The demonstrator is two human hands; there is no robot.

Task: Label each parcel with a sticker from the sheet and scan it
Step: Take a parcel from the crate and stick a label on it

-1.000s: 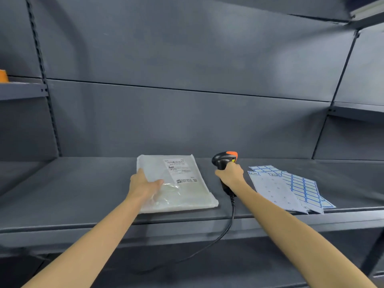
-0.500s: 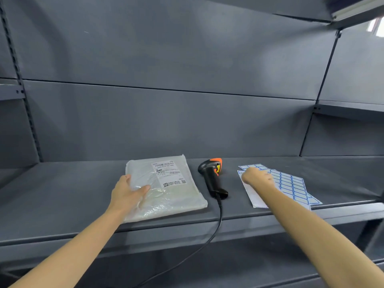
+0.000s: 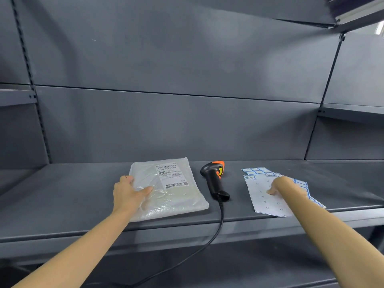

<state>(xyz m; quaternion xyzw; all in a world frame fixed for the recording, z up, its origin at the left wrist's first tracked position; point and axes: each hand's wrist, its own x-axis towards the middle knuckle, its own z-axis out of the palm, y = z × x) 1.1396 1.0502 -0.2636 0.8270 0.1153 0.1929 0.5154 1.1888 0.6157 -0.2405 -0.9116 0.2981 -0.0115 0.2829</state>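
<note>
A flat parcel [image 3: 174,196] in clear plastic, with a white shipping label on top, lies on the grey shelf [image 3: 62,196]. My left hand [image 3: 127,194] rests flat on the parcel's left edge, thumb over the plastic. A black scanner with an orange head [image 3: 214,179] lies on the shelf just right of the parcel, its cable hanging over the front edge. Further right lie sticker sheets [image 3: 264,196], white with blue-framed labels. My right hand [image 3: 280,185] is on the top sheet, fingers curled down onto the paper; whether it pinches a sticker is hidden.
The shelf's front edge [image 3: 187,229] runs across below my forearms, with a lower shelf in shadow beneath. A grey back panel rises behind. Side shelves stand at left [image 3: 16,96] and right [image 3: 353,111].
My right hand set the scanner down on the shelf and moved right onto the sticker sheets. My left hand stayed on the parcel.
</note>
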